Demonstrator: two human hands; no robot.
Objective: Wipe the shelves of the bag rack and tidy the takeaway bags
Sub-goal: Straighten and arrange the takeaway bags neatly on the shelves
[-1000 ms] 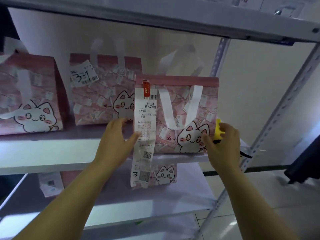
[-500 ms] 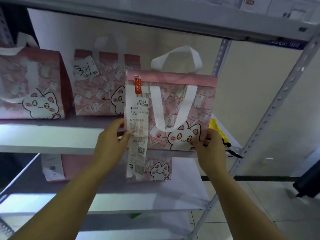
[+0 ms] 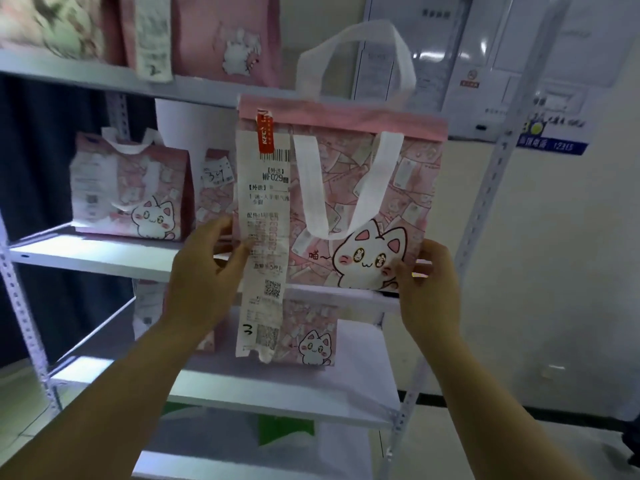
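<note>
1. We hold the pink cat bag (image 3: 367, 188) up in front of the rack (image 3: 498, 174), with one hand at each lower corner. Its top band covers part of the front edge of the top shelf (image 3: 86, 69). Its bottom edge is level with the front of the middle shelf (image 3: 104, 254).
2. Our left hand (image 3: 204, 282) grasps the bag's lower left edge. The thumb presses on the front over the long receipt (image 3: 263, 220), and the fingers curl round behind.
3. Our right hand (image 3: 431, 292) pinches the lower right corner, with the thumb on the front beside the printed cat and the fingers behind the bag.
4. The receipt hangs down the bag's left side from a red tag (image 3: 265, 133) at the top band, and its end dangles below the bag.
5. One white handle (image 3: 356, 53) stands up above the bag; the other lies flat down the front.
6. Two more pink bags stand on the middle shelf. The left bag (image 3: 138, 199) is in full view, and the labelled bag (image 3: 214, 188) just beside it is partly hidden by the one we hold.
7. A lower bag (image 3: 311, 337) stands on the shelf beneath, and blurred upper bags (image 3: 225, 36) stand on the top shelf.
</note>
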